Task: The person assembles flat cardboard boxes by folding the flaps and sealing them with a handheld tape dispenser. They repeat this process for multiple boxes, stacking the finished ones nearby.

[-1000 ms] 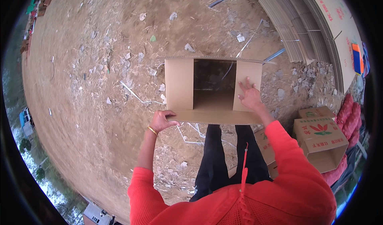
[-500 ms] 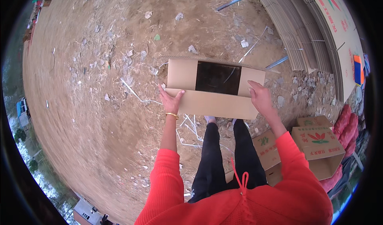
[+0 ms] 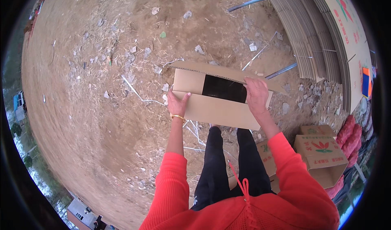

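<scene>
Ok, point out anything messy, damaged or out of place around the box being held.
The dirt ground is littered with scraps of paper and white strips. The cardboard box, held between the left hand and right hand, looks intact, with its flaps open. Nothing looks spilled.

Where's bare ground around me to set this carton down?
Barest is the dirt left of your left hand, beyond the white scraps. Crowded on your right: printed boxes, red sacks and stacked flat cardboard.
</scene>
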`<state>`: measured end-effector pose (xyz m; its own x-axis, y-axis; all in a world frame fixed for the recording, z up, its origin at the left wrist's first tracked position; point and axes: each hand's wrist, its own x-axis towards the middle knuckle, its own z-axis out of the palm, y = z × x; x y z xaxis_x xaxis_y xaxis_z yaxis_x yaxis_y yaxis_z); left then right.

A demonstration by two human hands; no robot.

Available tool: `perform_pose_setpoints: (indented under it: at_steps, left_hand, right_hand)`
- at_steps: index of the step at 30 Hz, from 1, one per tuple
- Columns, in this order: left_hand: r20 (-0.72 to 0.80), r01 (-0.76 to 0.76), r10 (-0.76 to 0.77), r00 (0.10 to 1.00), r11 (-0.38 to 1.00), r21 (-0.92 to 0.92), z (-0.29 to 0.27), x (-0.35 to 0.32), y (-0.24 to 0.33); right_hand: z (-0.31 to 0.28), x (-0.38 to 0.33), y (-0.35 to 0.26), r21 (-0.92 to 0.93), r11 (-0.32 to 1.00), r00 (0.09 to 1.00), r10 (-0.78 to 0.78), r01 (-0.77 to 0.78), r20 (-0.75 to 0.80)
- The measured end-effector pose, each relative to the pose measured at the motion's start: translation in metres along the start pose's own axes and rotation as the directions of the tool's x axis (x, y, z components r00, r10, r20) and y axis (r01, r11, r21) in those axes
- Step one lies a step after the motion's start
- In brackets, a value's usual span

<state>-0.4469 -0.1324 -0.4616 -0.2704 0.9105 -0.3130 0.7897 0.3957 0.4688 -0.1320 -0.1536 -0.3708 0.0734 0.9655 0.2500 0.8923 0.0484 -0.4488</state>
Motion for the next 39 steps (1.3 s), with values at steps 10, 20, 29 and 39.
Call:
perform_pose_setpoints:
  at_steps: [10,20,29,39]
  left_hand:
    - [-0.004,-0.083,0.084,0.996,0.982,-0.167,0.001,0.011,-0.004]
    - [0.070,-0.073,0.101,0.992,0.940,-0.333,-0.008,0.005,0.002]
    - [-0.033,-0.171,0.168,0.985,0.974,-0.148,0.005,0.021,0.015]
    - [-0.071,-0.083,0.078,0.994,0.994,-0.065,0.019,0.022,0.010]
  right_hand:
    - [0.038,-0.058,-0.011,-0.212,0.977,0.956,0.076,-0.015,0.284]
    - [0.049,-0.071,-0.007,-0.188,0.980,0.904,0.135,-0.062,0.405]
    - [0.063,-0.079,-0.004,-0.216,0.976,0.909,0.114,-0.027,0.401]
    - [0.057,-0.082,-0.002,-0.148,0.983,0.870,0.163,-0.105,0.466]
